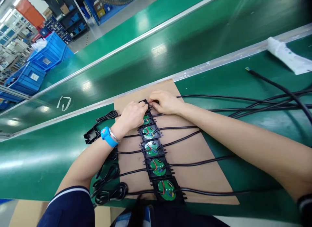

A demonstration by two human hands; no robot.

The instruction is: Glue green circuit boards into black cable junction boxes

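Note:
Several black plastic housings (144, 144) lie in a row on a sheet of brown cardboard (192, 162). Each uncovered one holds a round green circuit board (158, 167) with red and other coloured wires, and black cables leave it on both sides. At the far end of the row, my left hand (134, 114) is closed on the last housing (143, 101), its fingers curled over the top. My right hand (163, 101) pinches at that housing's right edge, where a black cable (195, 96) runs into the grip. The fingertips partly hide the board there.
Coiled black cables (110, 194) and a small black open case (90, 136) lie left of the cardboard. Loose cable ends (275, 84) and a white plastic bag (290, 56) are at right. Beyond a metal rail runs a green belt (156, 54); blue bins (48, 54) stand far left.

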